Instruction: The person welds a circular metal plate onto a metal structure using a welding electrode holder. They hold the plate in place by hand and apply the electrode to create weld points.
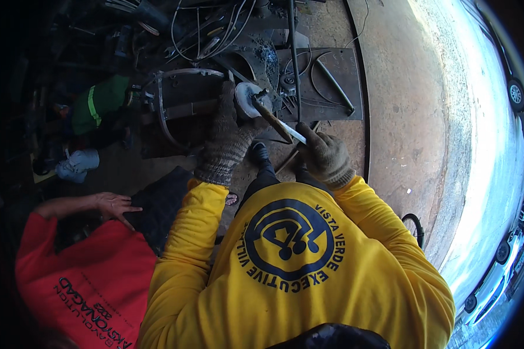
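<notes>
Both my hands wear knitted work gloves. My left hand [226,129] is closed around the near side of a pale round disc-shaped thing [245,100], with its fingers along the left edge; its exact kind I cannot make out. My right hand [327,156] grips a slender stick [293,132], white near the glove. A brownish strip [271,121] lies along the stick's far part, and its upper end meets the disc's right side. Whether the strip and the stick are one piece I cannot tell. A small dark knob shows at that meeting point.
Beyond my hands stands a dark metal worktable [351,81] with rods, cables and tools. A curved metal frame [160,110] lies left of my left hand. A person in red [93,273] sits close at my left; another with a green garment [106,102] is farther off. Cars stand far right.
</notes>
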Motion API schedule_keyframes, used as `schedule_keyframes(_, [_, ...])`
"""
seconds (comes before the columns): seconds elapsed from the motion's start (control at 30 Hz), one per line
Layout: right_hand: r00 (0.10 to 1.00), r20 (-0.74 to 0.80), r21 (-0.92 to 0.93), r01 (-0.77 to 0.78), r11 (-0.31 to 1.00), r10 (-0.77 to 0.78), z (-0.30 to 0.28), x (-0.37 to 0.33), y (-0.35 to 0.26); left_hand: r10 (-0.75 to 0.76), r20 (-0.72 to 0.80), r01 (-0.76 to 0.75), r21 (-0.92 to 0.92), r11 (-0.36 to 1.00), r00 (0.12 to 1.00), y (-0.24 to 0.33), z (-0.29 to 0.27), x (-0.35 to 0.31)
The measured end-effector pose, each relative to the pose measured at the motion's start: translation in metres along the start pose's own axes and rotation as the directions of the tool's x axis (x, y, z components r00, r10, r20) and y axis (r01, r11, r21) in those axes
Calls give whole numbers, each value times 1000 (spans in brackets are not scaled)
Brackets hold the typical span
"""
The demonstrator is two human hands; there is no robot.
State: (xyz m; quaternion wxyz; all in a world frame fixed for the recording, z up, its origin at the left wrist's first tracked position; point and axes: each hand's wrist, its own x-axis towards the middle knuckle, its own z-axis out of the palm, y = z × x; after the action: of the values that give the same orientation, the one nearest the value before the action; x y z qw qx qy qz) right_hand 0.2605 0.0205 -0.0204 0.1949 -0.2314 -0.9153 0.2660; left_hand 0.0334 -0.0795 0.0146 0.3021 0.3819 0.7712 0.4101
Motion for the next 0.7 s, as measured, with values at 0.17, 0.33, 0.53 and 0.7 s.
schedule_keyframes(0.17, [999,36,28,-36,999,35,2,4,2,51,-63,-43,123,991,997,-3,2,-1])
schedule_keyframes(0.33, [998,-56,119,-6,993,13,-8,3,0,59,-71,-52,108,993,996,1,3,-4])
schedule_keyframes(0.53, [999,-13,113,-50,992,52,-14,4,-8,71,-50,-65,100,993,996,5,3,-2])
schedule_keyframes(0.7, [996,15,131,-89,987,88,-10,11,-9,76,-59,-67,139,988,995,0,7,1])
